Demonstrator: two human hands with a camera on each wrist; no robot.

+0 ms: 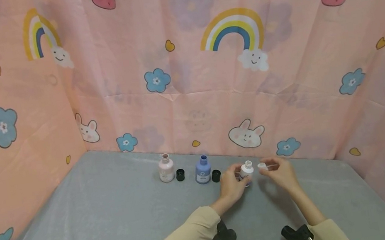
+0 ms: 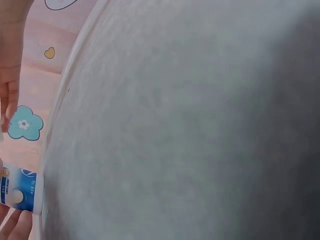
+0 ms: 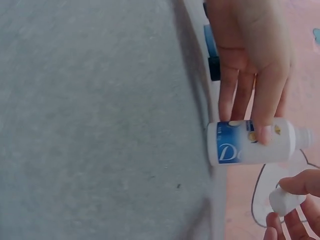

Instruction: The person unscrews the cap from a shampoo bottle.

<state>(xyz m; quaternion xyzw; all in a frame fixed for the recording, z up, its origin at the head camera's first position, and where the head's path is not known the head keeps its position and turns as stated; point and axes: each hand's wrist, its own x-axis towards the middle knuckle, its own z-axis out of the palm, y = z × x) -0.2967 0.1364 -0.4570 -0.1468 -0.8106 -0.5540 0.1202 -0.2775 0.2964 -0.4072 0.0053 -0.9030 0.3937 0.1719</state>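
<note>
My left hand (image 1: 231, 184) grips a small white bottle (image 1: 247, 168) round its body; the bottle stands upright on the grey cloth with its neck uncapped. In the right wrist view a blue label shows on the same white bottle (image 3: 250, 144). Just right of the neck, my right hand (image 1: 281, 172) pinches a small white cap (image 1: 262, 166), apart from the bottle. The right wrist view shows the white cap (image 3: 284, 201) between thumb and fingers. The left wrist view catches only part of the bottle (image 2: 22, 190) and hands at its left edge.
Left of my hands stand an uncapped blue bottle (image 1: 203, 170) with a black cap (image 1: 216, 176) beside it, and an uncapped pale pink bottle (image 1: 166, 168) with another black cap (image 1: 180, 175). A patterned pink curtain (image 1: 188, 95) hangs behind the grey cloth-covered table (image 1: 117, 216).
</note>
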